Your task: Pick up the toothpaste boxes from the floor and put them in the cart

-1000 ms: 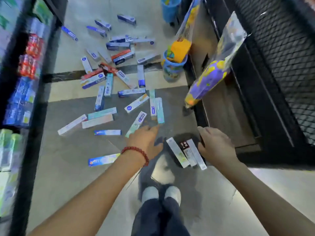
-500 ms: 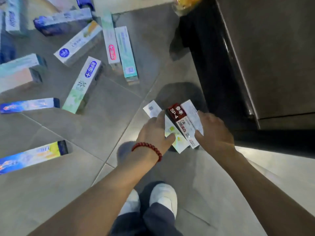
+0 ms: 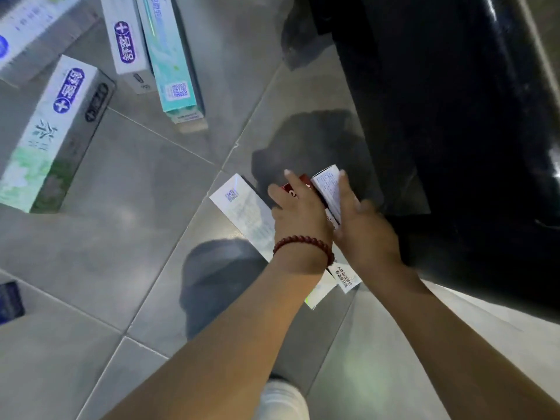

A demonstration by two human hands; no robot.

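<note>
- Your left hand (image 3: 298, 215), the one with the red bead bracelet (image 3: 304, 244) on its wrist, lies on top of a cluster of three toothpaste boxes on the grey tile floor (image 3: 127, 247), fingers spread over them; how far they curl under an edge you cannot tell from here.
- Under that hand is a red box (image 3: 303, 184), only a small strip of it showing between your fingers.
- Your right hand (image 3: 360, 228) presses against the outer side of a white printed box (image 3: 328, 189), thumb and fingers closing on it from the right.
- The two hands squeeze the cluster from both sides, wrists nearly touching.
- A longer pale box with a QR code (image 3: 245, 213) lies flat on the tile beneath your left hand and forearm, and sticks out to the upper left.
- More boxes lie loose on the floor, well apart from your hands: a green-and-white box (image 3: 53, 137) at left, a white box with a purple logo (image 3: 125, 43) and a teal box (image 3: 171, 62) side by side above it.
- A black cabinet base (image 3: 454, 122) stands just right of your hands.
- The cart is not in view.
</note>
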